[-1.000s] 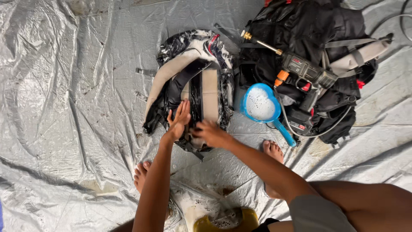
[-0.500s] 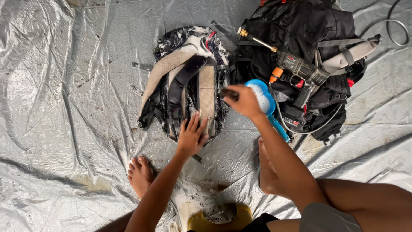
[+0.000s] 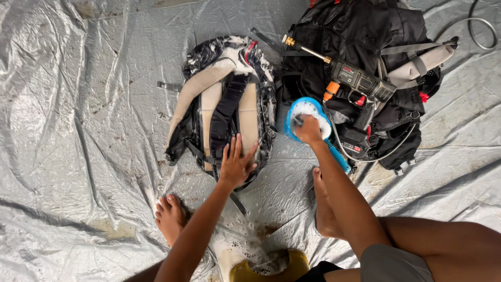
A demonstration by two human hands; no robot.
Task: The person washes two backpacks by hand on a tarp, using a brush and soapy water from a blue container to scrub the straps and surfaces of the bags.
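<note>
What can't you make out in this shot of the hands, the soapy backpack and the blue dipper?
Head view only:
- Right hand in the blue dipper: what its fingers grip is hidden by foam and the hand itself.
- Soapy backpack under the left hand: front face hidden, lying face down.
- Yellow container: cut off by the bottom edge.
- Black bag: top cut off by the upper edge.

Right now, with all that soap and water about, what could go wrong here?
The spray gun and its battery lie on the black bag right beside the foamy blue scoop that the right hand dips into, so splashes may wet it. The bare feet stand on a wet, soapy tarp, which could be slippery.
</note>
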